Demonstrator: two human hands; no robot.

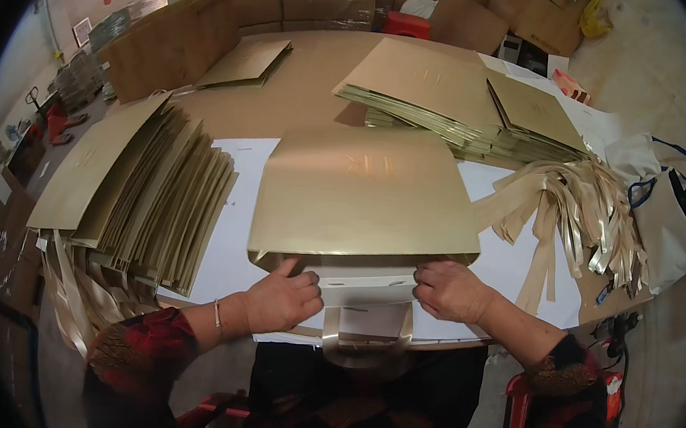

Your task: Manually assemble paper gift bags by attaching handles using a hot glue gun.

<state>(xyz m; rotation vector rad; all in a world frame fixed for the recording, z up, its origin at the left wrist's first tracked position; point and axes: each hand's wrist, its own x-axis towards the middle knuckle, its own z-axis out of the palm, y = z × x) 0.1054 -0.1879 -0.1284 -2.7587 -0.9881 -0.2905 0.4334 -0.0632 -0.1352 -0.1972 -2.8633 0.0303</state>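
A gold paper bag (371, 188) lies flat in front of me, its mouth towards me and its white inside (361, 281) partly showing. A beige ribbon handle (332, 321) loops from the near edge over the table's front. At the mouth's left side, my left hand (286, 296) is closed, its fingers curled on the bag's edge. My right hand (450, 292) grips the right side of the mouth, fingertips bent over the rim. Parts of both hands' fingertips are hidden against the bag.
To the left stands a row of folded gold bags (153, 194) with ribbons (72, 286) hanging down. Stacked gold bags (423, 85) lie at the back right, beside a heap of loose beige ribbons (570, 204). A smaller gold bag stack (246, 62) sits near cardboard boxes (168, 45).
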